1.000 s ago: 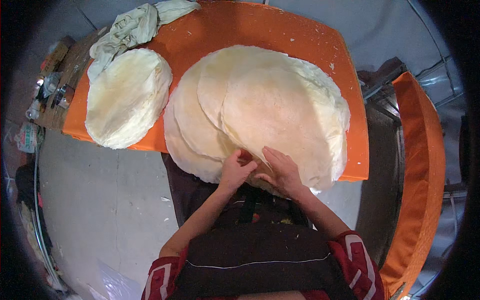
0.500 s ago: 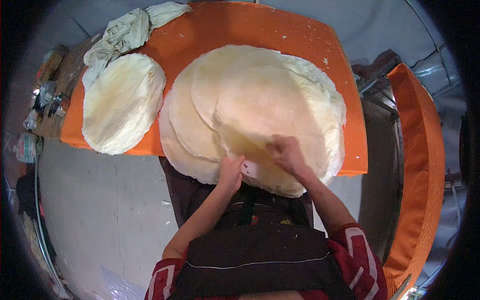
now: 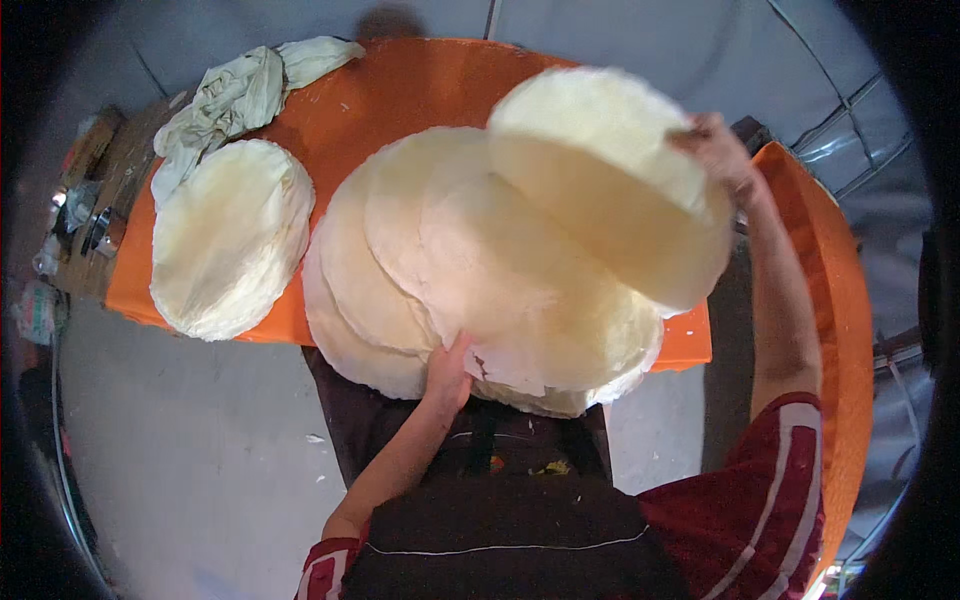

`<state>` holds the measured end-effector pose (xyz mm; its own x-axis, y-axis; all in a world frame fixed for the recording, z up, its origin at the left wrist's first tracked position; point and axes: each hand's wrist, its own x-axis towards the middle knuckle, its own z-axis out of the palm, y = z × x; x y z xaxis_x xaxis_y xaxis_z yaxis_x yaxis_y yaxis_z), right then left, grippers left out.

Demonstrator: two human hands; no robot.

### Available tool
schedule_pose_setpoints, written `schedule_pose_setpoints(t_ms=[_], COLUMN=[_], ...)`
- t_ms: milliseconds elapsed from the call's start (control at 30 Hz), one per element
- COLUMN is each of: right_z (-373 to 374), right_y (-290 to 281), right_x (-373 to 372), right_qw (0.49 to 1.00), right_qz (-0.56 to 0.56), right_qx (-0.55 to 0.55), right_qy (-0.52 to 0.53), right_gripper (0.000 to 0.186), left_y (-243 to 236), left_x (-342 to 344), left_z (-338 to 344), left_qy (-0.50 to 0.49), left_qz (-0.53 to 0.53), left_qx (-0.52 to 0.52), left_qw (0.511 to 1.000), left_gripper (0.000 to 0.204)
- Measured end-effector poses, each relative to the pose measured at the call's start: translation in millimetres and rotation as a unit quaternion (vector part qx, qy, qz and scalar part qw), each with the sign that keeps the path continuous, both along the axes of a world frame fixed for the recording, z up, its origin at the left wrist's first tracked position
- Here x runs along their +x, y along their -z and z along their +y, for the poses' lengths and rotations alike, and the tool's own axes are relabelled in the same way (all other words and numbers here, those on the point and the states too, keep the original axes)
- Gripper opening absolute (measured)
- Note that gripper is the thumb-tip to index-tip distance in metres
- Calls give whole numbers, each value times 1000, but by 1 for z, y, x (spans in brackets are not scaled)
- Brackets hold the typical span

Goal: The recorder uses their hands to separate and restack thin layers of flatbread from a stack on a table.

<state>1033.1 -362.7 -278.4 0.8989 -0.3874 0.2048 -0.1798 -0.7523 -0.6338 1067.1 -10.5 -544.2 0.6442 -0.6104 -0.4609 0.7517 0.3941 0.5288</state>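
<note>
A broad pile of thin, pale round flatbread sheets point(image 3: 395, 235) lies fanned out on the orange-covered table point(image 3: 420, 85). At its near edge my left hand point(image 3: 449, 378) is closed on the rim of a flatbread, thumb on top. Just right of that thumb is a ragged pale patch point(image 3: 490, 366) with dark marks. My right hand point(image 3: 715, 155) grips the far right edge of one flatbread sheet point(image 3: 600, 190), raised and tilted above the pile's right side and blurred by motion. The fingertips behind that sheet are partly hidden.
Another stack of round flatbreads point(image 3: 230, 235) sits at the table's left end, with a crumpled pale cloth point(image 3: 235, 95) behind it. An upright orange-covered panel point(image 3: 815, 260) stands right of the table, close to my right arm. Small items lie on a wooden surface point(image 3: 95, 225) at far left.
My right hand has moved from over the pile's near middle to the far right and now holds up a flatbread sheet. My left hand stays at the near rim.
</note>
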Motion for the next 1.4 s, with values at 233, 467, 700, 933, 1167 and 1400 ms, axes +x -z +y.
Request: schedule_pose_setpoints(t_ms=[233,467,700,933,1167,1400], right_z=[-110,-11,218,35,114,135], right_y=[-180,-71,191,130,-58,158], right_x=[-54,-1,-65,-38,2,-18], right_qw=[963,892,956,989,992,943], right_qz=[31,-206,182,132,92,146], right_qx=[-228,-385,-87,63,-86,-222], right_qy=[138,-121,-213,11,16,-202], right_gripper=[22,7,43,26,20,8], left_y=[8,-25,-52,-44,-43,-45], left_x=[-4,-10,0,13,23,19], left_z=[-4,10,-1,2,-5,14], left_qy=[-23,13,103,81,91,61], left_qz=[-29,-68,5,-5,25,-6], left_qx=[43,61,-127,64,43,84], left_qw=[998,996,986,995,995,995], left_gripper=[28,25,38,48,33,32])
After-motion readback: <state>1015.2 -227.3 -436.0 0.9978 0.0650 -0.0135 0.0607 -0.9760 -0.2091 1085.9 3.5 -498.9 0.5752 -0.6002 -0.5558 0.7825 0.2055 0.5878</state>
